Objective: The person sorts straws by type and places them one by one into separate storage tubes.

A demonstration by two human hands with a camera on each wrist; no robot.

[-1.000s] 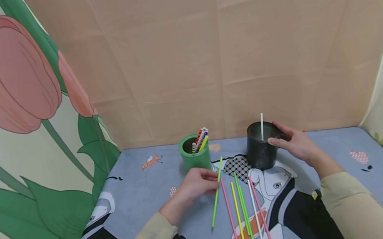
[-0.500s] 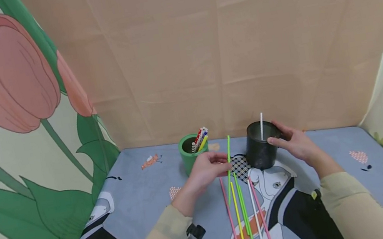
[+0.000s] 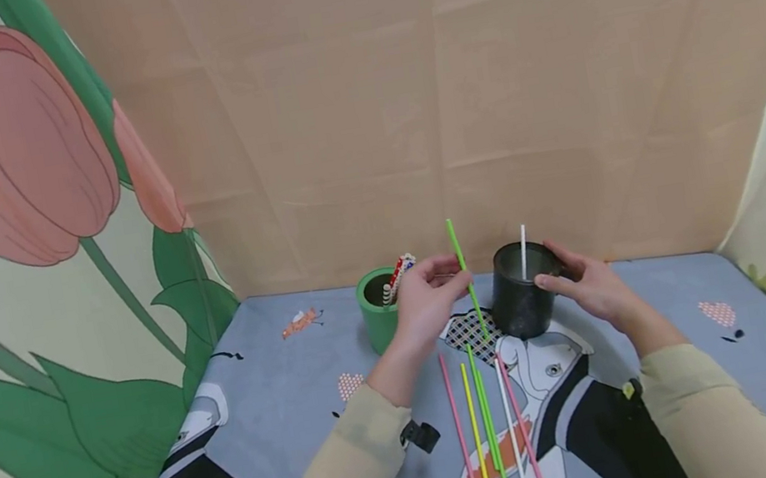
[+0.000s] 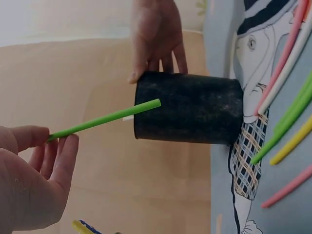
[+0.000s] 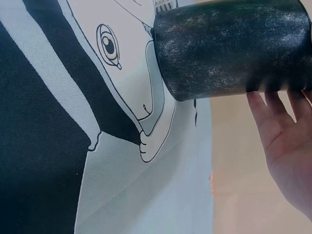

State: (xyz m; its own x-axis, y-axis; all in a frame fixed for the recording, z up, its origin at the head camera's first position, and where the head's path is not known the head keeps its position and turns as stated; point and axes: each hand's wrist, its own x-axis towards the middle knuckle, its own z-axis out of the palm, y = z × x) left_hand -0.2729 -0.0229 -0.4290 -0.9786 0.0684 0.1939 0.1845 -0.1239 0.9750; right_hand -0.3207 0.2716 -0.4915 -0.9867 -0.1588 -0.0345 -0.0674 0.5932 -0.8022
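Observation:
My left hand [image 3: 428, 303] pinches a thin green straw [image 3: 464, 268] between thumb and fingers, held nearly upright in the air to the left of a black cup [image 3: 519, 301]. In the left wrist view the straw's free end [image 4: 155, 103] overlaps the cup's side; whether they touch, I cannot tell. My right hand [image 3: 595, 290] holds the cup at its right side near the rim, thumb in front and other fingers behind. One white straw [image 3: 524, 249] pokes out of the cup. On the cloth in front lie several straws: pink [image 3: 457, 421], yellow [image 3: 476, 435], green [image 3: 494, 440] and white [image 3: 510, 421].
A green cup [image 3: 377, 320] with several patterned sticks [image 3: 399, 272] stands behind my left hand. A printed blue cloth [image 3: 276, 375] covers the table. Behind it hangs a tan sheet [image 3: 338, 153], and a tulip-patterned wall [image 3: 35, 162] rises at left.
My left hand has carried the green straw up and to the right, towards the black cup, and turned it from a slant to nearly upright. The right hand and cup have stayed put.

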